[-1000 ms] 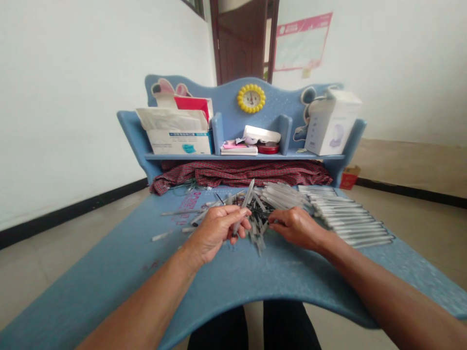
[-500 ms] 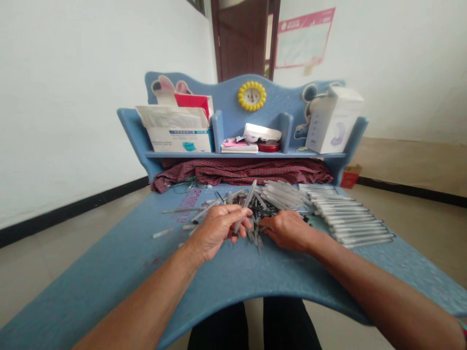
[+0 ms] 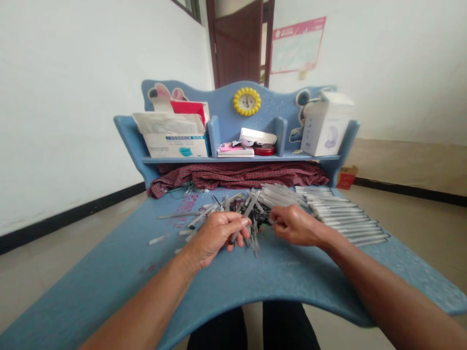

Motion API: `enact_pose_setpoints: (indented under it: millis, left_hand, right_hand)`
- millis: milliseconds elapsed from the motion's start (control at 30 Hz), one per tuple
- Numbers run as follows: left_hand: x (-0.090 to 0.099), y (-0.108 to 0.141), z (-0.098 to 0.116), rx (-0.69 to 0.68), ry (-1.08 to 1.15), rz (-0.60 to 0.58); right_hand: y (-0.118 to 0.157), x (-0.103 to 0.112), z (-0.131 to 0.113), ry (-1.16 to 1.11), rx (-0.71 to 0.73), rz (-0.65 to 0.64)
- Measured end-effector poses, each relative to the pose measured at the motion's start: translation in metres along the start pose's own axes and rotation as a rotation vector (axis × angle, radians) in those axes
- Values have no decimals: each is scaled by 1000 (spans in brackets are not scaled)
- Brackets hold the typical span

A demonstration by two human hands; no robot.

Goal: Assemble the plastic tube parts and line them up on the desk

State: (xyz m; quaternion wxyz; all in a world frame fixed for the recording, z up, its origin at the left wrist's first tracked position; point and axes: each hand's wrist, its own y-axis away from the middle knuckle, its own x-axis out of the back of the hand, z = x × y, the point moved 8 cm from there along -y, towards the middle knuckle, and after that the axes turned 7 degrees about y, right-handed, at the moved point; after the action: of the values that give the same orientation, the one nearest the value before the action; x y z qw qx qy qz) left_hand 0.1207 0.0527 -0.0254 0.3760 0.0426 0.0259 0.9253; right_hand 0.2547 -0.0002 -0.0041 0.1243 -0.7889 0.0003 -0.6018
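Observation:
My left hand (image 3: 222,232) is closed around a clear pen barrel (image 3: 251,204), which tilts up and away from the palm. To its right, my right hand (image 3: 296,225) has its fingers curled together beside the pile; whatever lies between them is too small to name. Black and clear pen parts (image 3: 254,239) are heaped between and behind both hands. A stack of clear barrels (image 3: 279,195) lies behind the right hand. Farther right, pens (image 3: 353,221) lie side by side in a long row. Loose barrels and a white piece (image 3: 157,240) are spread left of the pile.
The blue desk (image 3: 120,277) has a raised shelf (image 3: 233,159) at its back, with a mask box (image 3: 177,146), a red tin (image 3: 264,151) and a white box (image 3: 323,129). A yellow clock (image 3: 247,101) hangs above. Checked cloth (image 3: 237,176) lies beneath the shelf.
My right hand has drawn back from the heap to the right, with its fingers curled in. My left hand keeps its hold on the barrel. The whole view has shifted slightly.

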Motion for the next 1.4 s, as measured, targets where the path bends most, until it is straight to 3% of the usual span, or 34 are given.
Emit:
enact_pose_setpoints:
  millis: [100, 167, 333, 867, 1033, 1200, 1400]
  left_hand:
    - [-6, 1, 2, -15, -75, -51]
    - [-9, 2, 3, -27, -121, -80]
    - [-15, 4, 3, -16, -169, -135]
    - [-18, 7, 2, -18, -242, -178]
    - [-17, 7, 5, -49, -245, -174]
    - [-18, 7, 7, -71, -257, -179]
    - [-19, 8, 8, -57, -297, -163]
  right_hand:
    - [-1, 9, 19, -690, -132, 109]
    - [-1, 14, 24, -1032, -140, 184]
    - [-2, 21, 25, -1378, -58, 294]
    - [-6, 2, 18, -1443, -48, 144]
    - [-3, 5, 23, -1291, -102, 142]
    - [0, 3, 25, -1051, -102, 20]
    - [2, -6, 28, -1036, -108, -33]
